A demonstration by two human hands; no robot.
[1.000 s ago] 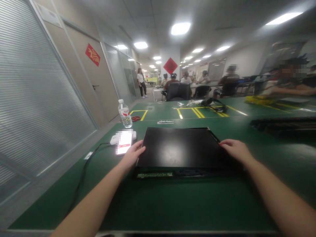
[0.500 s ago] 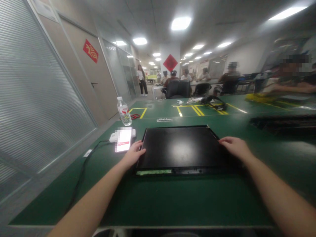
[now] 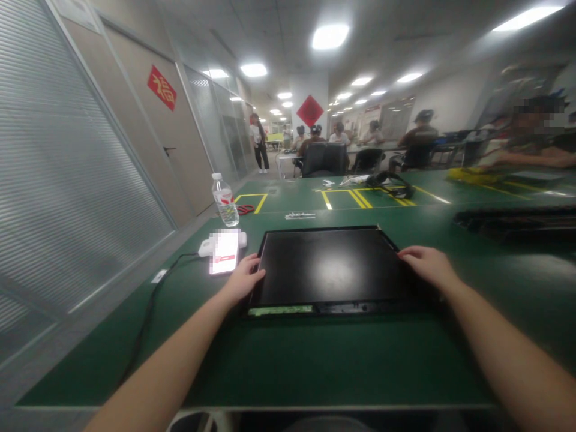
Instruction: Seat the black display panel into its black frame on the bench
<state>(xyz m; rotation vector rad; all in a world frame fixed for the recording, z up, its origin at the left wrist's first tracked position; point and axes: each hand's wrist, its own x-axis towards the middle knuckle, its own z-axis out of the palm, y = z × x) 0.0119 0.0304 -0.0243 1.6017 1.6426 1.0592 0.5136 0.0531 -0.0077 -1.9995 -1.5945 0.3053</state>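
Observation:
A flat black display panel (image 3: 330, 267) lies face up on the green table (image 3: 333, 360). Along its near edge runs a strip with a bare green circuit board (image 3: 279, 311) on the left part. My left hand (image 3: 245, 276) grips the panel's left edge, thumb on top and fingers at the side. At the right edge, near the far corner, my right hand (image 3: 425, 264) holds the frame with its fingertips; the undersides of both grips are hidden. Just left of my left hand is a phone with a lit screen (image 3: 225, 252), propped on a white block.
Behind the phone stands a water bottle (image 3: 225, 201), with red-handled scissors (image 3: 245, 210) beside it. A black cable (image 3: 150, 306) runs down the left side. Dark stacked parts (image 3: 517, 222) lie at the right. A black headset (image 3: 391, 185) rests farther back. Other people sit beyond the table.
My hands keep hold of the panel's two sides, with hardly any movement. The view has shifted very slightly, and a standing person in the background has turned.

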